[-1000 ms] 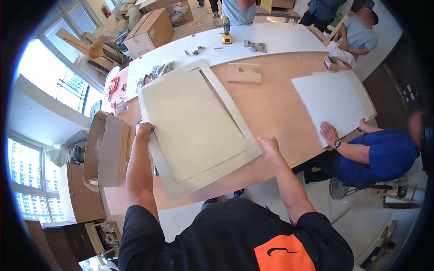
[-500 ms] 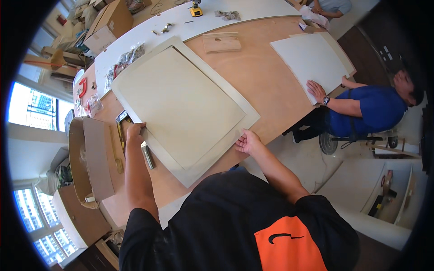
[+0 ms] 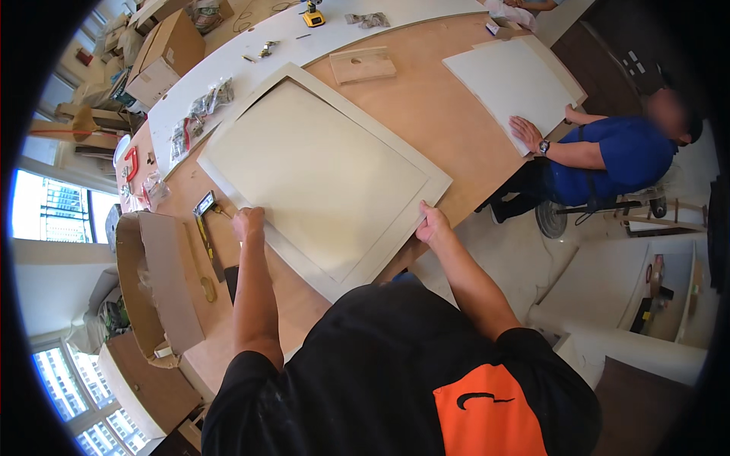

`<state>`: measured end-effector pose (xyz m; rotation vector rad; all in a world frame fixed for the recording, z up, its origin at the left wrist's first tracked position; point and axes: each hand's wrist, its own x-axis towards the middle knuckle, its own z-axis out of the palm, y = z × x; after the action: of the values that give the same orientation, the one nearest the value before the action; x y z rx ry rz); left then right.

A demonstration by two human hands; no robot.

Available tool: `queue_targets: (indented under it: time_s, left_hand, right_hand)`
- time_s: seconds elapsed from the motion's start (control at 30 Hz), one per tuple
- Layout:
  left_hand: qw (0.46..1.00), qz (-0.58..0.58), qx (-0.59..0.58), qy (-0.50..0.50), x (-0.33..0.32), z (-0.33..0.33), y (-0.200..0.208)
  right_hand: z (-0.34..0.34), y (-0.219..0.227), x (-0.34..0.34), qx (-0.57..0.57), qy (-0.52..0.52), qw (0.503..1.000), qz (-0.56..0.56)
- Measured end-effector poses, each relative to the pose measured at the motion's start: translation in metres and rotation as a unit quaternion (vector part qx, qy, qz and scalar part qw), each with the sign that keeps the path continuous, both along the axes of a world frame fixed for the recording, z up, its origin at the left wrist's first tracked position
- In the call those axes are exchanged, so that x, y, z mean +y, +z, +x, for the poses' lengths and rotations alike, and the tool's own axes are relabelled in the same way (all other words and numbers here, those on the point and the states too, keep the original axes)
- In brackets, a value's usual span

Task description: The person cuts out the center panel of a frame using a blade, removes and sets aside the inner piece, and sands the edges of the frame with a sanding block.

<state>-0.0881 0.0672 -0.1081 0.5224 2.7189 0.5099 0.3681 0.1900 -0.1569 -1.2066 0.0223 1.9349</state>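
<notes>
Plainly, fingers grip the frame (image 3: 371, 131), the left hand (image 3: 249, 222) at its near-left edge and the right hand (image 3: 435, 223) by its right corner, left forearm (image 3: 256, 304) nearly straight, right forearm (image 3: 471, 277) slanting inward, frame and inset sheet (image 3: 319, 175) overhanging the near edge of the tabletop (image 3: 426, 99).

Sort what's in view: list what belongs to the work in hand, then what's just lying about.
In hand:
- pale frame, gripped at its edges by the left hand and right hand
- cream panel within its border

Lying about, it seems:
- yellow drill
- wooden block with a hole
- red clamp
- large cardboard box
</notes>
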Motion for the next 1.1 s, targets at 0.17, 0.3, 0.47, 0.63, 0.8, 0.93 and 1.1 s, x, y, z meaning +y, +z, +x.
queue_targets:
  time_s: [0.17, 0.3, 0.47, 0.63, 0.8, 0.93, 1.1]
  left_hand:
    - [0.992, 0.096, -0.076, 0.017, -0.018, 0.002, -0.021]
    - [0.915, 0.227, -0.319, 0.099, -0.001, 0.021, -0.022]
    - [0.793, 0.259, -0.534, 0.135, -0.016, 0.035, -0.01]
    - [0.728, 0.323, -0.597, 0.101, -0.015, 0.049, -0.016]
    - [0.679, 0.397, -0.604, 0.127, -0.025, 0.048, -0.043]
    - [0.753, 0.369, -0.535, 0.105, -0.033, 0.058, -0.049]
    - [0.768, 0.346, -0.522, 0.136, -0.031, 0.056, -0.04]
  right_hand:
    - [0.004, -0.002, 0.001, -0.042, 0.033, 0.998, -0.018]
    - [0.029, -0.006, 0.007, -0.003, 0.06, 0.998, -0.018]
    - [0.028, -0.003, 0.01, -0.014, 0.071, 0.997, 0.031]
    - [0.035, -0.01, 0.003, 0.012, 0.057, 0.998, 0.01]
    - [0.029, -0.01, -0.014, -0.011, 0.038, 0.999, 0.021]
    - [0.041, -0.008, -0.024, -0.027, 0.042, 0.999, 0.003]
    - [0.08, 0.031, -0.011, 0.012, 0.127, 0.99, 0.067]
